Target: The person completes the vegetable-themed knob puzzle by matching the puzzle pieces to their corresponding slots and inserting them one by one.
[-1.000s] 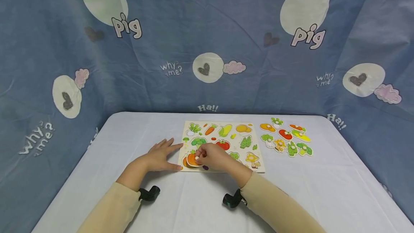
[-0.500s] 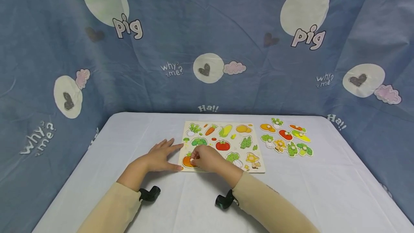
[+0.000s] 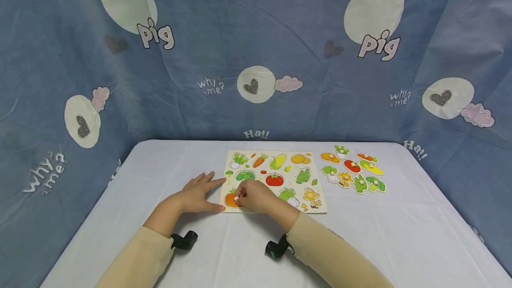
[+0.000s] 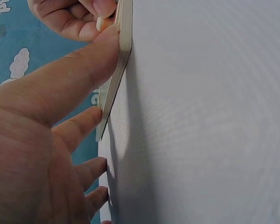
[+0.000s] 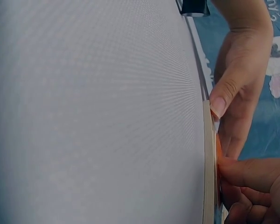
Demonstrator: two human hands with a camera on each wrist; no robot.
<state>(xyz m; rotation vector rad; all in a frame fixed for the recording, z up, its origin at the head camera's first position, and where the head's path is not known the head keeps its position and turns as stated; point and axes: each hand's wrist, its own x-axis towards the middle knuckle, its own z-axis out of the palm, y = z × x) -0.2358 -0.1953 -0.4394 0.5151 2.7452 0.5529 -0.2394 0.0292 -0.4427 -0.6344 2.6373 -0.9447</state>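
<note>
A wooden peg puzzle board [image 3: 318, 177] with printed vegetables lies flat on the white table. My right hand [image 3: 257, 197] pinches the pale knob [image 4: 102, 24] of an orange pumpkin piece [image 3: 230, 200] at the board's near left corner. The piece appears to lie level with the board, though fingers cover part of it. With fingers spread, my left hand [image 3: 196, 194] rests at the board's left edge. In the left wrist view its thumb [image 4: 79, 70] lies on the board's corner. Tomato, broccoli and carrot pictures show beyond my right hand.
Right of the board lies a loose group of knobbed vegetable pieces, among them a tomato [image 3: 352, 166], a corn cob [image 3: 372, 167], a mushroom [image 3: 345, 180] and a broccoli [image 3: 376, 184]. A blue patterned cloth [image 3: 180, 101] hangs behind the table [image 3: 232, 252].
My right hand has moved slightly left and lowered the pumpkin piece, which was tilted above the corner, onto the board. My left hand has stayed in place.
</note>
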